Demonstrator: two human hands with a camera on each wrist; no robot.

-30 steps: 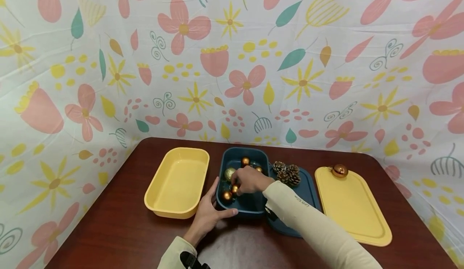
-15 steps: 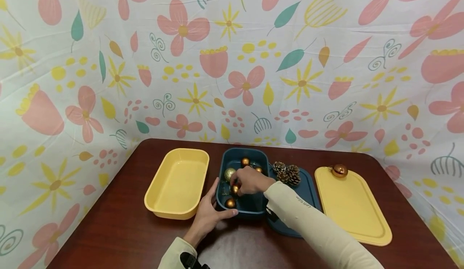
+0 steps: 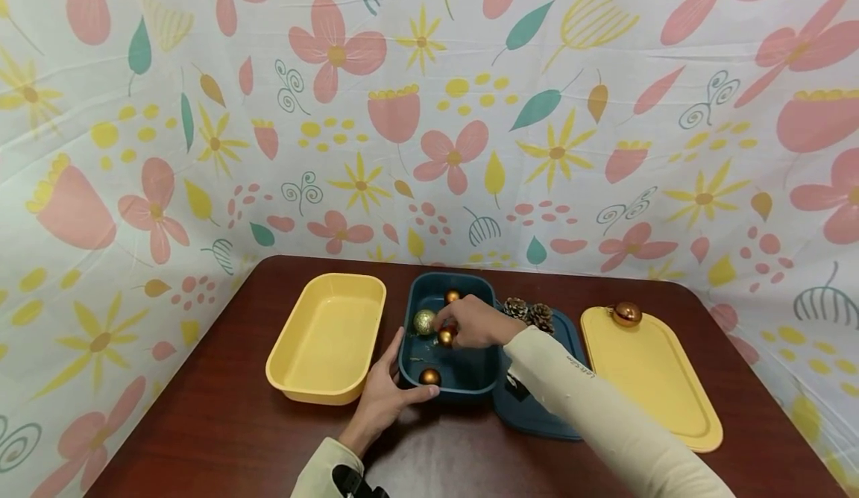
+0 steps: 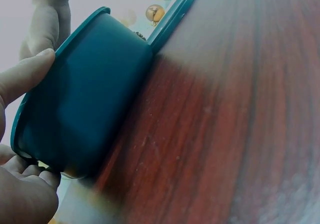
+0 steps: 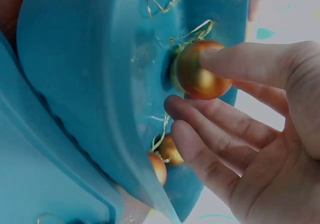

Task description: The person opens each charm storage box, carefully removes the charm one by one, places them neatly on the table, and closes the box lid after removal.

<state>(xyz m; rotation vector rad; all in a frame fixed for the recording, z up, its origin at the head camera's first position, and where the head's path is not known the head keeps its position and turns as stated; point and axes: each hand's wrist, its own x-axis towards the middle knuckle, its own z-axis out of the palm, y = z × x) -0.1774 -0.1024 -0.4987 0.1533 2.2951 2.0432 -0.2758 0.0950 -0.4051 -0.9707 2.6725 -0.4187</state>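
My left hand (image 3: 385, 401) grips the near left corner of a dark blue container (image 3: 470, 388), thumb over its near rim and fingers along its left side. The left wrist view shows the thumb (image 4: 37, 69) at the rim. Inside the container, my right hand (image 3: 479, 323) pinches a copper Christmas bauble (image 5: 205, 76) between thumb and index finger, the other fingers loosely bent. A gold glittery bauble (image 3: 424, 322) lies beside the fingertips. One copper bauble (image 3: 430, 376) lies by the near wall and another (image 3: 452, 297) by the far wall. Gold hanging strings show in the right wrist view.
A yellow container (image 3: 325, 334) stands at the left. Right of the blue container lies a blue lid (image 3: 537, 416) with pine cones (image 3: 539, 315), partly behind the right arm. Further right, a yellow lid (image 3: 654, 379) carries a shiny copper bauble (image 3: 627, 314). A flowered cloth hangs behind the table.
My right hand has shifted right and slightly away with the pinched bauble. The near copper bauble has rolled toward the near wall. My left hand has stayed in place.
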